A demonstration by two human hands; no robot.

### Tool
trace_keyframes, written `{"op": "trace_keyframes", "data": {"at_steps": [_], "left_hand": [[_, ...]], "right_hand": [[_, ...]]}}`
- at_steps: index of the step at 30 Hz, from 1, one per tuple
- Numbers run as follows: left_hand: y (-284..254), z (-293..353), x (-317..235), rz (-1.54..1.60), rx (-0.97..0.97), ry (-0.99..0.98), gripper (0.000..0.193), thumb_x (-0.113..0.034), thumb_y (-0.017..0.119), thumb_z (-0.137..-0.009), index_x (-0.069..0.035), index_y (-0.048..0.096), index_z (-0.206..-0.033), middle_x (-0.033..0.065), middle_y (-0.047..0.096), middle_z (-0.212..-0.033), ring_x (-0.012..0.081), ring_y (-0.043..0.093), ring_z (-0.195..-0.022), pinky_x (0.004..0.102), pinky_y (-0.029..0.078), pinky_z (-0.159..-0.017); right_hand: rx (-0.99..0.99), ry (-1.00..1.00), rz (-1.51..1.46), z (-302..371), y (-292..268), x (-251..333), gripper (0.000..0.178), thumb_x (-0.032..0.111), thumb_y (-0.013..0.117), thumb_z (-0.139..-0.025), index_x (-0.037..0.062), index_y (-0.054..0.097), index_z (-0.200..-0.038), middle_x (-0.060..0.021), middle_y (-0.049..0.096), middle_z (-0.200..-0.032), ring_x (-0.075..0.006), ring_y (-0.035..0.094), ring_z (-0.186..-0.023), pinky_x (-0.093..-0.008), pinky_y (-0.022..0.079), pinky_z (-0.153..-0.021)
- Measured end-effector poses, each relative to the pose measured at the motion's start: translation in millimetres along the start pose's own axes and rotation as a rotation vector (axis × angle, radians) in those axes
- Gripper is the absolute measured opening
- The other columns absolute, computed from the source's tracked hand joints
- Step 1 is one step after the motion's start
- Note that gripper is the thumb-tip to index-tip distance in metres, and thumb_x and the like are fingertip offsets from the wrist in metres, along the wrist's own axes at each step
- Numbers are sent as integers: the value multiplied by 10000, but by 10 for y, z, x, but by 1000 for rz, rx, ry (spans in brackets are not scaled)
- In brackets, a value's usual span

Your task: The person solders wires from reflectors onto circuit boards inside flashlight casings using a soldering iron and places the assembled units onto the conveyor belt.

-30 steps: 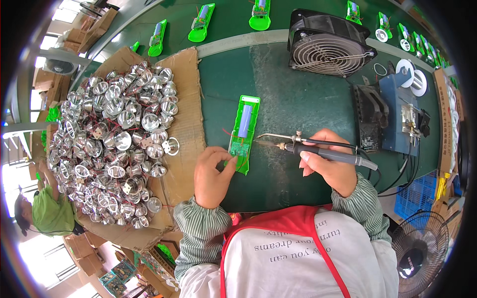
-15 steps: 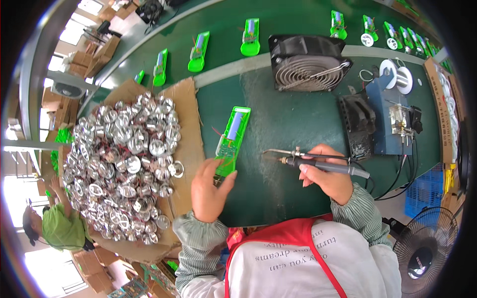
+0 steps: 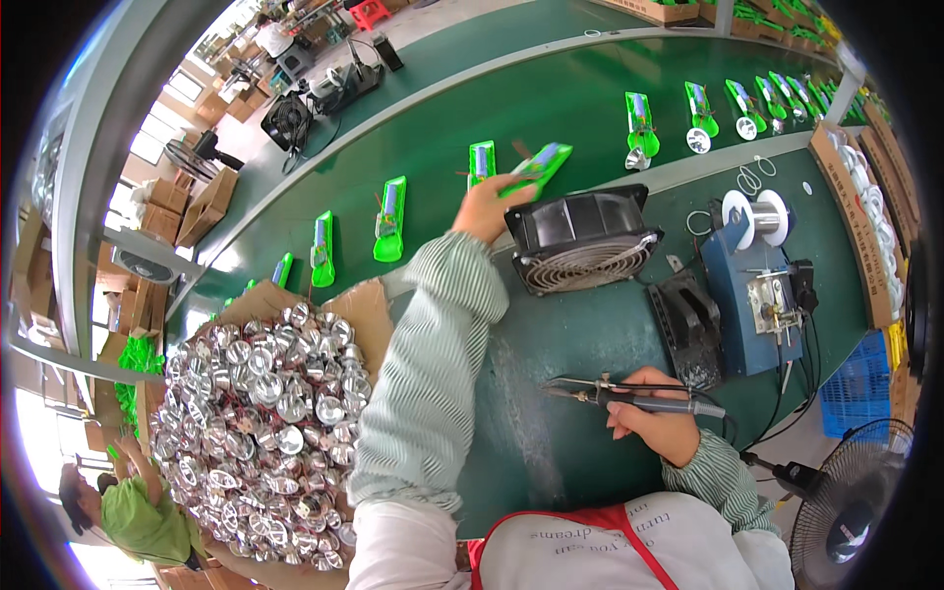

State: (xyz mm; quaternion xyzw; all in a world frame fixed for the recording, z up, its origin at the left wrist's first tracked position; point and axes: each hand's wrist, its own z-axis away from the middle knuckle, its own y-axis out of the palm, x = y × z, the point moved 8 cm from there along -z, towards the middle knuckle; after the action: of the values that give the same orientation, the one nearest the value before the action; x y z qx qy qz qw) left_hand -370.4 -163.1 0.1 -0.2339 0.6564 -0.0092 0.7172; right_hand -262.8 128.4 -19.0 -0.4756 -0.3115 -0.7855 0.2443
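Observation:
My left hand (image 3: 484,208) is stretched out over the green belt, closed on the near end of a green plastic casing (image 3: 547,167). The casing is tilted to the right, behind the black box fan (image 3: 580,241); my fingers hide part of it. Beside it on the belt lies another green casing (image 3: 481,160) with a blue cell inside. Closed around a soldering iron (image 3: 654,403) is my right hand (image 3: 657,429), above the green bench. The iron's tip, with a thin metal tube alongside, points left and touches no casing.
A heap of shiny reflector cups (image 3: 261,433) on cardboard covers the left side. More green casings (image 3: 390,221) line the belt, several at right with reflectors. On the right stand a black iron holder (image 3: 686,329), a blue solder feeder (image 3: 737,305) with a wire spool (image 3: 755,218), and a floor fan (image 3: 846,511).
My left hand has moved from the bench up to the belt, carrying the green casing along. The right hand still grips the soldering iron. The whole view has shifted.

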Motion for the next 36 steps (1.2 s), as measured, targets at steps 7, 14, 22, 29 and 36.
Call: {"op": "trace_keyframes", "data": {"at_steps": [7, 14, 22, 29, 36], "left_hand": [[-16, -450, 41, -599, -214, 284, 763, -310, 667, -728, -74, 268, -1334, 120, 365, -1318, 250, 466, -1121, 327, 430, -864], [-400, 111, 115, -769, -341, -25, 737, -124, 598, -719, -127, 215, -1348, 292, 268, -1304, 453, 494, -1009, 426, 450, -842], [-163, 1656, -300, -797, -348, -1, 631, -42, 565, -705, -92, 313, -1281, 280, 335, -1247, 451, 476, -980, 451, 422, -845], [322, 3242, -195, -777, -314, -151, 569, -44, 583, -722, -63, 384, -1254, 250, 336, -1264, 425, 446, -1044, 421, 408, -875], [-430, 3803, -254, -975, -671, -74, 301, -113, 652, -704, -39, 572, -985, 135, 582, -938, 308, 550, -873, 371, 453, -768]], "right_hand": [[-106, -3, -6, -108, -140, 53, 152, -4, 600, -755, -42, 493, -857, -129, 596, -699, -143, 597, -572, -234, 501, -506], [-71, -50, 13, -118, -88, 60, 147, -6, 585, -769, -30, 476, -864, -129, 591, -692, -138, 585, -554, -234, 500, -495], [-88, -124, 90, 45, -70, 142, 120, -9, 554, -786, -27, 471, -872, -118, 581, -652, -128, 564, -517, -220, 480, -476], [11, -145, 102, 149, 161, 137, 114, -26, 538, -790, -32, 472, -883, -120, 583, -657, -125, 559, -512, -214, 470, -478], [66, -134, 86, 264, 318, 102, 123, -20, 555, -790, -26, 474, -882, -114, 584, -673, -127, 571, -535, -220, 490, -484]]}}
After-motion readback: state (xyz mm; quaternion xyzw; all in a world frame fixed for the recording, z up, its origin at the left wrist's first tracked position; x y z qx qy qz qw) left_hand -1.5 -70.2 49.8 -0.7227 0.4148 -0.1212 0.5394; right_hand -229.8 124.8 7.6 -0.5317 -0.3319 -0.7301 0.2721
